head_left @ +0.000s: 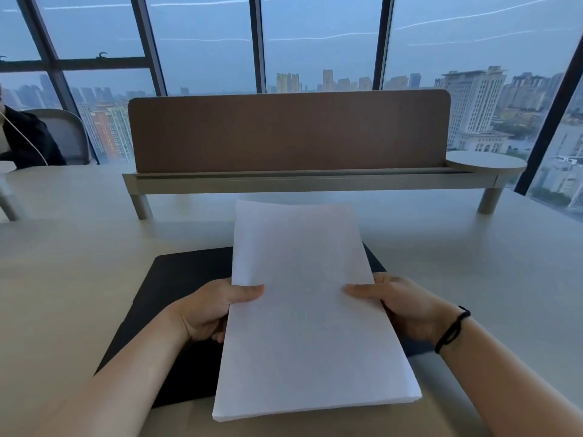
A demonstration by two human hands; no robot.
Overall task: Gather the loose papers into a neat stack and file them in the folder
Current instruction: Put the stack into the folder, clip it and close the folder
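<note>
A stack of white papers (303,304) is held up in front of me, its edges lined up, the near end thick with several sheets. My left hand (208,310) grips its left edge with the thumb on top. My right hand (407,307) grips the right edge the same way; a black band circles that wrist. Beneath the papers a black folder (176,285) lies flat on the pale table (79,247), mostly hidden by the stack and my arms. I cannot tell whether the folder is open or closed.
A brown divider panel (288,130) on a raised beige shelf stands across the table behind the papers, with a round tray (485,162) at its right end. A person in dark clothes (22,140) sits at the far left. Large windows lie beyond.
</note>
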